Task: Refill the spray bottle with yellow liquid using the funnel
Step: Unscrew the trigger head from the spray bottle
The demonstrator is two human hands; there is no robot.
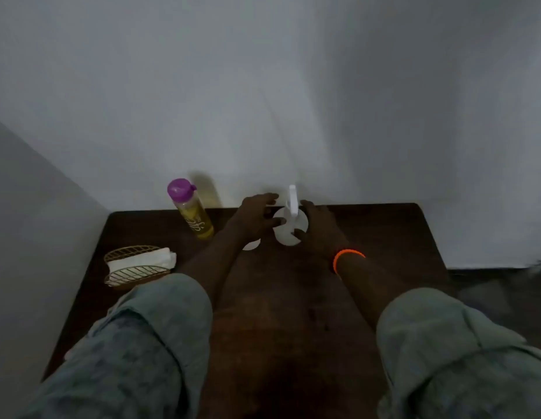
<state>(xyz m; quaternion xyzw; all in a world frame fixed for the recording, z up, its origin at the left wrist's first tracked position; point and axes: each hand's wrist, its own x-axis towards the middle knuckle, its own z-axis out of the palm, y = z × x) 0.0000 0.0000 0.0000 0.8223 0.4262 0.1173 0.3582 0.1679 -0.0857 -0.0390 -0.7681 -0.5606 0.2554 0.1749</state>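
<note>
From the head view, we saw both hands gathered round the white spray bottle near the far edge of the dark wooden table. The left hand reached in from the left with its fingers spread and only lightly bent, the fingertips lying at the bottle's left side; whether they pressed on it or merely hovered there, we could not tell in the dim light. The right hand lay against the bottle's right side, its fingers bent around the white body and the thumb toward the near side, so it appeared to grip the bottle.

The bottle looked pale and round from above, with its white trigger head standing up between the two hands. We could not tell whether it held any liquid. A small white shape, partly hidden under the left wrist, lay on the table just to the bottle's near left; we could not say whether it was the funnel.

The bottle of yellow liquid with its purple cap stood at the far edge, left of the hands and apart from them.

Both forearms stretched forward over the table, bare from rolled grey-green sleeves, and the right wrist wore an orange bracelet. By the left edge sat a gold wire basket holding a folded white cloth.
</note>
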